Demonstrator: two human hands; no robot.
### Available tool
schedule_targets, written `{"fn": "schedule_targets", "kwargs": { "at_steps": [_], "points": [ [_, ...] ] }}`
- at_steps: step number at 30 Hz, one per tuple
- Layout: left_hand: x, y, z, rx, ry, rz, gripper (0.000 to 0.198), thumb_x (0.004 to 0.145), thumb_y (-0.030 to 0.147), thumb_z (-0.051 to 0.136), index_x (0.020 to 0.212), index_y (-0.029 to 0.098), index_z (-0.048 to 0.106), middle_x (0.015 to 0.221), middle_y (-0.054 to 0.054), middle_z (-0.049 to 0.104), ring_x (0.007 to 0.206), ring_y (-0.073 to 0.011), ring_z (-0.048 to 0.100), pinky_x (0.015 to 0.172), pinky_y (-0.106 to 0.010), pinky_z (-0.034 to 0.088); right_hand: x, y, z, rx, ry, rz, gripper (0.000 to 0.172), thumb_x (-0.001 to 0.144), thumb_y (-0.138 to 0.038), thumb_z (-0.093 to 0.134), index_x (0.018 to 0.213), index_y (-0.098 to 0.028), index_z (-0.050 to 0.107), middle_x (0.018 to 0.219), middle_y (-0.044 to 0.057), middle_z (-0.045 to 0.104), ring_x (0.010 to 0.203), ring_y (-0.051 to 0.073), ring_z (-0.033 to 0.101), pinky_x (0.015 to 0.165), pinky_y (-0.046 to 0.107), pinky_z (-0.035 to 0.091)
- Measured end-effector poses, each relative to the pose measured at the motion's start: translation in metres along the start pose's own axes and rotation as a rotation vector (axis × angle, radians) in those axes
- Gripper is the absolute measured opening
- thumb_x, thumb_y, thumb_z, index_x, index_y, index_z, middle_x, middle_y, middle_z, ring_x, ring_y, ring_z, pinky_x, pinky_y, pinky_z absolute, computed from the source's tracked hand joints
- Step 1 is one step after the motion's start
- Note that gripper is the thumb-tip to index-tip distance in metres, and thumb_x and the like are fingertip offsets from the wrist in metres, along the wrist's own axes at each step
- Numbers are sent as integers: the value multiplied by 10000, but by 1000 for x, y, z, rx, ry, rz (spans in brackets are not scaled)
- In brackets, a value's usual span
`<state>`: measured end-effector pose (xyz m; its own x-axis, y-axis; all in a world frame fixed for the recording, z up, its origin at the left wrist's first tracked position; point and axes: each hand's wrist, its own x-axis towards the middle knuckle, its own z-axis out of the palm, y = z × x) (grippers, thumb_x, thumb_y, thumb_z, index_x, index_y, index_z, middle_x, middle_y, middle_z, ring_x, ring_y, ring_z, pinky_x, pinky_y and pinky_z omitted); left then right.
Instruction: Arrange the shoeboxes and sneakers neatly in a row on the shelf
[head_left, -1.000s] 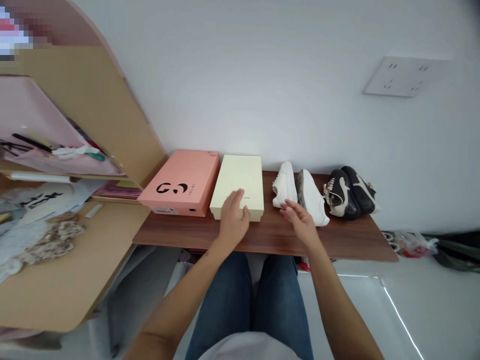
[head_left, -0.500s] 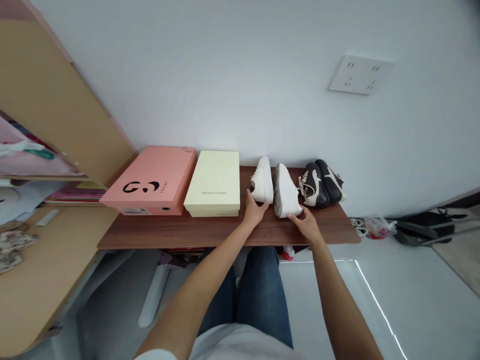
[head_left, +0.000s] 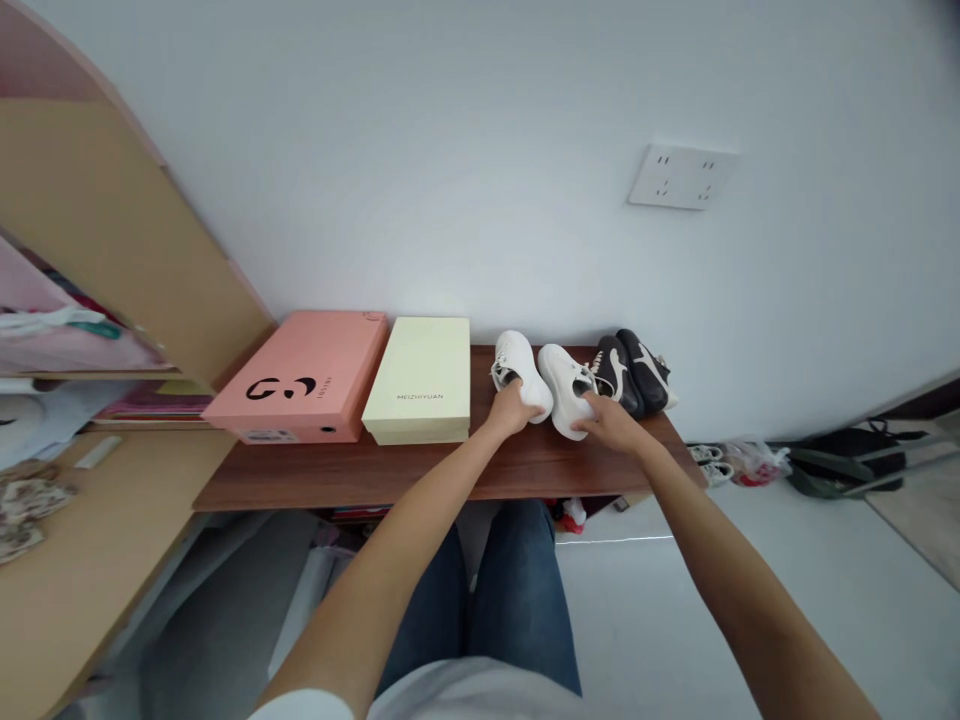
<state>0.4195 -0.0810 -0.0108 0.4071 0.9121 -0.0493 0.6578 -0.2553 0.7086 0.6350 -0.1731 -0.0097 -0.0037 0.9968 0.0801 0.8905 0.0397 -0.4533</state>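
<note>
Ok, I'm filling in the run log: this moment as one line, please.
left hand: grips white sneaker; right hand: grips other white sneaker; beside: black sneakers; boxes: cream MEIZHIYUAN shoebox, pink shoebox; support: wood-grain board

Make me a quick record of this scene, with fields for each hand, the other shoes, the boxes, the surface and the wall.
Left hand: gripping the left white shoe at its heel end
Right hand: gripping the right white shoe at its heel end
Black shoes: a pair with pale markings, right of the white ones
Boxes: pink box with black logo, far left; pale yellow box lettered MEIZHIYUAN, beside it
Surface: brown board beneath shoes and boxes
Wall: bears a white socket plate
</note>
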Motion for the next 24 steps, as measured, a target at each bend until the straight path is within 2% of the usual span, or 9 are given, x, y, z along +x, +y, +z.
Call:
{"fn": "schedule_targets", "kwargs": {
  "at_steps": [5,11,16,24],
  "points": [
    [-6,16,-12,324,-120,119,509,736,320,743,1169,163,526,1192,-149,652,1109,-307,621,889,-366,484,8,-20,-7,-311,-76,12,347,830,-338,663,1119,-171,566,1055,132,651,1038,278,578,850,338,424],
    [-7,30,-27,607,-191,181,464,781,201,671,1212,170,500,1183,-154,643,1134,-316,610,917,-436,479,26,-44,-12,-475,-155,47,335,858,-321,643,1146,-182,545,1140,156,635,1093,293,573,830,339,441],
    [2,35,-25,655,-193,127,443,784,134,642,1209,145,516,1207,-186,623,1184,-324,581,945,-456,470,40,-56,-8,-528,-172,55,322,868,-311,639,1145,-184,534,1143,161,635,1099,289,578,839,348,451],
    [12,30,-24,660,-191,92,405,823,99,572,1225,135,534,1225,-204,616,1200,-328,571,970,-470,459,51,-63,-2,-501,-196,55,317,872,-296,633,1155,-197,529,1180,153,626,1110,276,590,860,349,454]
  ]
}}
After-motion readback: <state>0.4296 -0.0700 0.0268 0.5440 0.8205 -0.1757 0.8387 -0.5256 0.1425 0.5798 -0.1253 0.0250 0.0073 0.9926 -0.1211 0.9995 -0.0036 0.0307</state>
